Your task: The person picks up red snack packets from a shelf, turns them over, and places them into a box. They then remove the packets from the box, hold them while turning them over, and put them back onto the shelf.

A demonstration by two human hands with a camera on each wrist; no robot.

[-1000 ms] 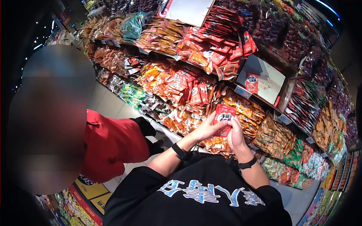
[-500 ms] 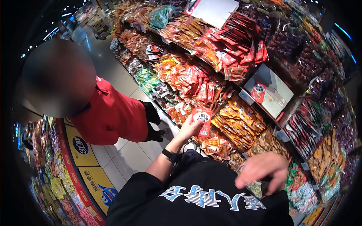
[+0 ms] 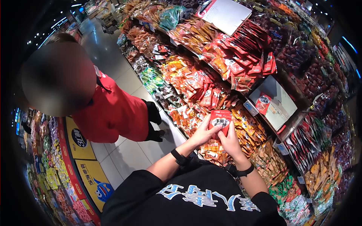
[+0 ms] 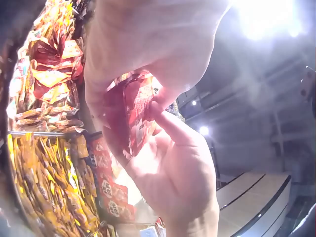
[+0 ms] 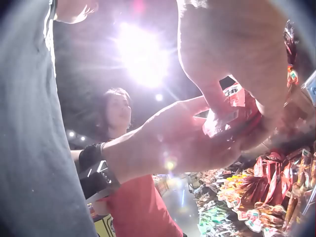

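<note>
Gripping hands (image 3: 203, 135) (image 3: 229, 143) partly hide the red packet (image 3: 221, 117).

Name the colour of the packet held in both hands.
The packet is red with black-and-white lettering, best seen in the head view.

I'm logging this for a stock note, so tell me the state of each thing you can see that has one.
Left hand: curled round the held packet.
Right hand: pinching the same packet.
Held red packet: printed face showing; sealed or opened, cannot tell.
Display box: open-topped.
Red shelf packets: heaped, overlapping.
Wristbands: fastened.
Person in red: standing.
</note>
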